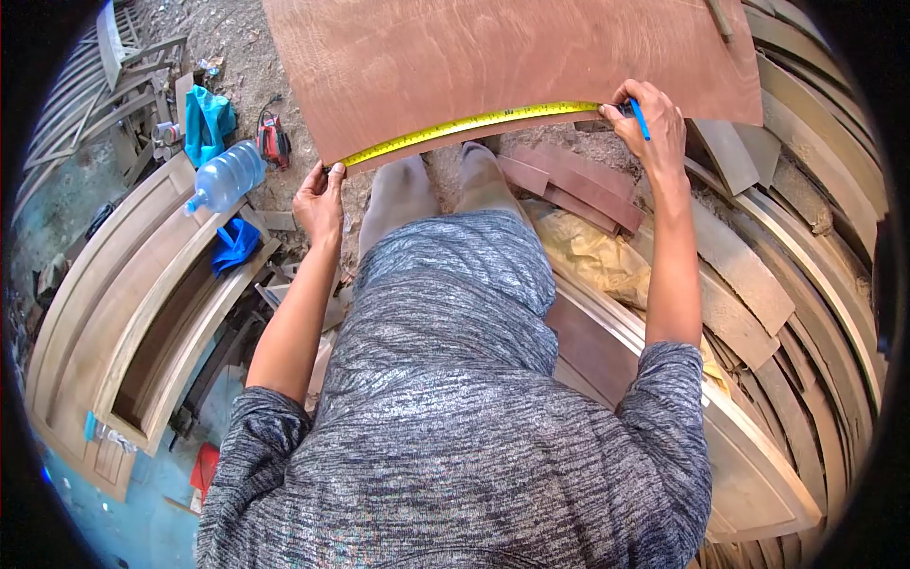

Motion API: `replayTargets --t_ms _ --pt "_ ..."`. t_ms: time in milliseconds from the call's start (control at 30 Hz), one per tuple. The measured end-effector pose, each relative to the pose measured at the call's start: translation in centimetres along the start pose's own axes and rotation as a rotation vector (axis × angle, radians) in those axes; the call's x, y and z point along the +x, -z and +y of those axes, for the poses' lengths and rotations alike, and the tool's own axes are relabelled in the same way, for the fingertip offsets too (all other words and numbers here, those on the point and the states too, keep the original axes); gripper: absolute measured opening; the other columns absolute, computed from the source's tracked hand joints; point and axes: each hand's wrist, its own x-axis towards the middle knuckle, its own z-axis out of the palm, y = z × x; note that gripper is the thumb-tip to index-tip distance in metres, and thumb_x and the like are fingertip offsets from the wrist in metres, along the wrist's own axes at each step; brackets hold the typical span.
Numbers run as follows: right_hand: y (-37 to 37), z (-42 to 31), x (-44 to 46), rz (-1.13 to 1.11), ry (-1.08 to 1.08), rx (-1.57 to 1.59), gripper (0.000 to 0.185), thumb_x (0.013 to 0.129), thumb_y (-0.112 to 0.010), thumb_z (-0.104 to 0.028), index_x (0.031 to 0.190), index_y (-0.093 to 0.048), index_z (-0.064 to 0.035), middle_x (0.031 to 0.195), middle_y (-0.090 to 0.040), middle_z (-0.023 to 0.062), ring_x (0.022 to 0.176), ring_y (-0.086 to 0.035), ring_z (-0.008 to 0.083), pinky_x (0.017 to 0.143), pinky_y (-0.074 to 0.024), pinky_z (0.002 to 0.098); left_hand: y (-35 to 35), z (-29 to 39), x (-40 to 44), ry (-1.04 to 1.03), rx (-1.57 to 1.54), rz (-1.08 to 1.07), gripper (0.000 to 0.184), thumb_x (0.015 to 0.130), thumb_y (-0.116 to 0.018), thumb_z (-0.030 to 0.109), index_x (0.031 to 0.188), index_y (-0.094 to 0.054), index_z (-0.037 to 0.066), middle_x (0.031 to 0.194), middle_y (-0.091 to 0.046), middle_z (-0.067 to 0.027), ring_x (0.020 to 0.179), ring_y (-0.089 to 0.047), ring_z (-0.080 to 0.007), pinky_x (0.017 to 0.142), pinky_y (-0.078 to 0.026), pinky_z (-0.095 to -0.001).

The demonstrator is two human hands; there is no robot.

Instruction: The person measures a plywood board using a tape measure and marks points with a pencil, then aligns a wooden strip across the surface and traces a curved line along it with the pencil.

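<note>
A yellow tape measure (pixel 474 125) is stretched along the near edge of a reddish-brown plywood sheet (pixel 493 57). My left hand (pixel 320 201) pinches one end of the tape at the sheet's left corner, thumb on top. At the other end, my right hand (pixel 654 123) grips the tape between thumb and fingers near the sheet's right side. A blue pen (pixel 640 119) is also tucked in the fingers of my right hand, pointing down toward me. What lies under my right fingers is partly hidden.
Left stand wooden frames (pixel 142 313), a clear plastic jug (pixel 227 177), teal cloth (pixel 207 123), blue cloth (pixel 235 247) and a red tool (pixel 273 142). Right lie reddish board offcuts (pixel 578 180), a yellowish sheet (pixel 592 251) and stacked planks (pixel 796 190). A wooden stick (pixel 718 17) rests on the plywood.
</note>
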Motion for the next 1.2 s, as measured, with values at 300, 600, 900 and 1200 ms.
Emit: replayTargets --t_ms 300,600,900,1200 --pt "-0.4 -0.6 0.1 -0.001 -0.039 0.006 0.026 0.08 -0.082 -0.031 0.092 -0.069 -0.0122 0.091 -0.072 0.0054 0.091 -0.07 0.0313 0.079 -0.0526 0.0481 0.4 -0.6 0.7 0.016 0.003 0.018 0.052 0.093 -0.082 0.02 0.132 -0.065 -0.01 0.109 -0.077 -0.0126 0.095 -0.073 -0.0137 0.086 -0.057 -0.0262" --pt "-0.5 -0.4 0.1 -0.003 -0.049 0.02 0.024 0.079 -0.081 -0.028 0.092 -0.069 -0.0118 0.092 -0.072 0.0065 0.092 -0.069 0.0327 0.08 -0.0526 0.0483 0.3 0.0 0.8 0.089 -0.003 0.024 0.048 0.089 -0.085 0.019 0.124 -0.068 -0.009 0.106 -0.077 -0.014 0.094 -0.074 -0.0177 0.089 -0.057 -0.0291" --pt "0.1 0.5 -0.8 0.074 -0.035 0.067 0.021 0.077 -0.08 -0.024 0.088 -0.067 -0.0131 0.089 -0.068 0.0077 0.09 -0.067 0.0331 0.078 -0.051 0.049 -0.1 -1.9 0.9 0.065 -0.111 -0.005 0.032 0.084 -0.089 0.018 0.106 -0.074 0.0 0.093 -0.077 -0.006 0.083 -0.071 -0.0136 0.082 -0.056 -0.0278" --pt "3.9 -1.9 -0.6 0.052 -0.011 0.161 0.025 0.072 -0.084 -0.024 0.084 -0.069 -0.0083 0.086 -0.07 0.0114 0.088 -0.068 0.0349 0.078 -0.0531 0.0487 1.5 -3.4 -0.5 0.066 -0.28 -0.071 0.032 0.088 -0.085 0.02 0.112 -0.072 0.003 0.103 -0.074 -0.0024 0.096 -0.068 -0.0115 0.09 -0.055 -0.0276"
